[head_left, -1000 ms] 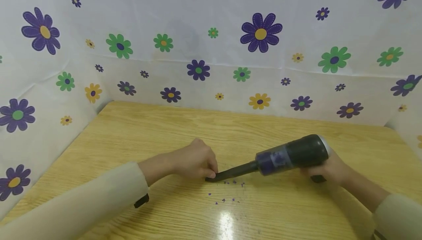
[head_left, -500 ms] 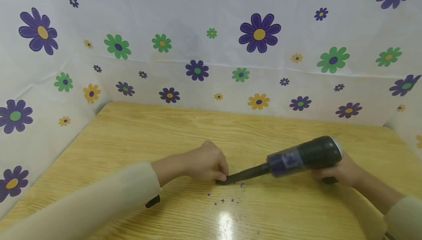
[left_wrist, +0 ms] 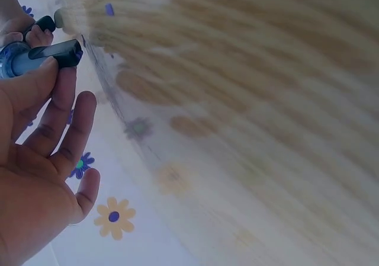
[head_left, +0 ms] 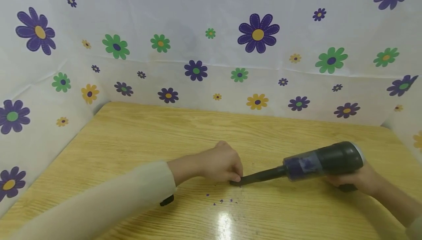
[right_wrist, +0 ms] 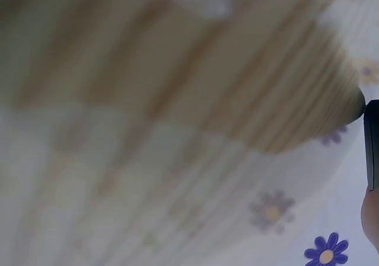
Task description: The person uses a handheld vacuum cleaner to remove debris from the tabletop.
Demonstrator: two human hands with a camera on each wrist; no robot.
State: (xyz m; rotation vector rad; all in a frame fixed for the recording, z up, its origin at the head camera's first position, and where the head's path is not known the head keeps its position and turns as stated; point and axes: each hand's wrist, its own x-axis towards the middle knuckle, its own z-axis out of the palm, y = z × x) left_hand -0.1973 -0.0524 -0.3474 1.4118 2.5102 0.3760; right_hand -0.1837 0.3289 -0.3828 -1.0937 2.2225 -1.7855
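A handheld vacuum cleaner [head_left: 324, 161], dark with a purple see-through section, spans the space between both hands over the wooden table. My right hand [head_left: 357, 179] grips its handle at the right end. At the left end, my left hand [head_left: 222, 163] pinches the tip of the narrow black nozzle [head_left: 260, 176] between thumb and finger. In the left wrist view the nozzle end [left_wrist: 70, 51] sits between thumb and index finger, the other fingers loosely bent. Small purple scraps [head_left: 221, 200] lie on the table just in front of the nozzle. The right wrist view shows only the edge of the right hand [right_wrist: 372, 215].
The light wooden table [head_left: 148, 130] is bounded at the back and sides by a white cloth [head_left: 211, 5] printed with purple, green and yellow flowers. A bright light reflection shows near the table's front. Fine specks dot the wood around the scraps.
Both hands and the vacuum cleaner have shifted to the right together, the nozzle staying pinched. Scraps near the nozzle are fewer in view than a second ago; those nearer the front stay put.
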